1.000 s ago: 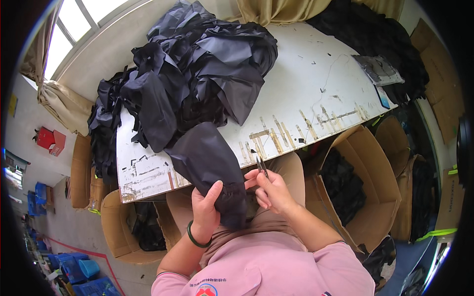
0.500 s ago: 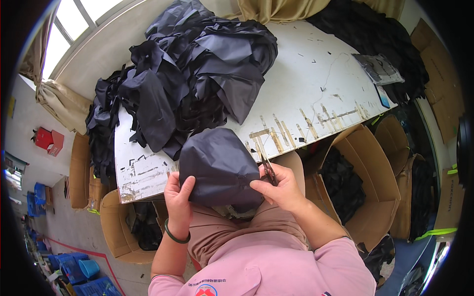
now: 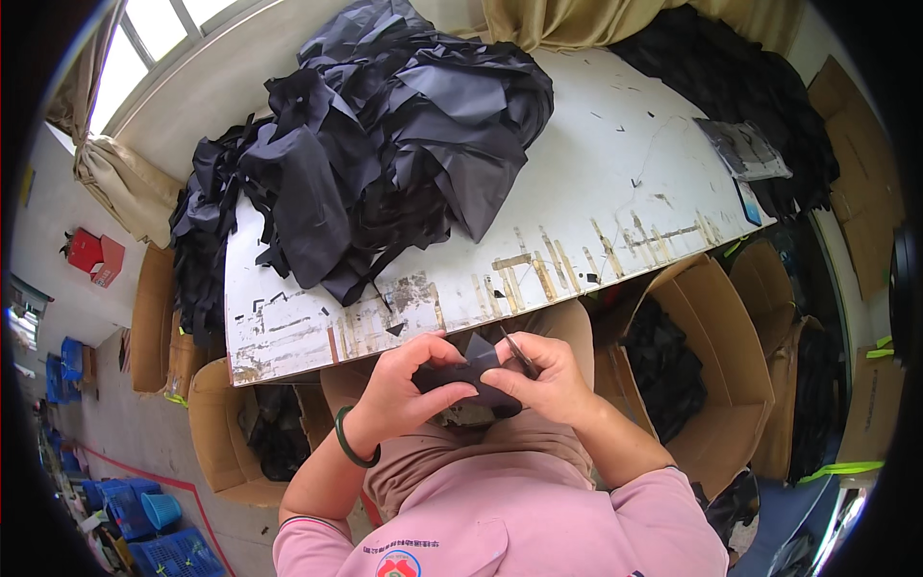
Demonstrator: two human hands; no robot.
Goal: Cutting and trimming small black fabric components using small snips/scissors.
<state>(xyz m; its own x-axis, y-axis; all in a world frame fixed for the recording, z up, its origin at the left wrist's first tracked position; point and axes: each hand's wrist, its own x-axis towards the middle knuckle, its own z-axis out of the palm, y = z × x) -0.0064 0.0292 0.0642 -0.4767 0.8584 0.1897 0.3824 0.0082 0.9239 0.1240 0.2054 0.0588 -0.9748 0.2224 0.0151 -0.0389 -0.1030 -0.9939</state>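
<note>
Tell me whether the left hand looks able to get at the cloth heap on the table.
Probably yes: the cloth heap lies ahead of the left hand, with only table and small scraps between. That hand holds a cloth piece, though, so it would likely have to let go first.

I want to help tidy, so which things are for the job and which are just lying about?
In the job:
black fabric piece, held by left grip and right grip
dark snips, in the right grip
probably the big black fabric pile on the table

Seemingly just lying about:
blue baskets
grey packet
small black scrap
</note>
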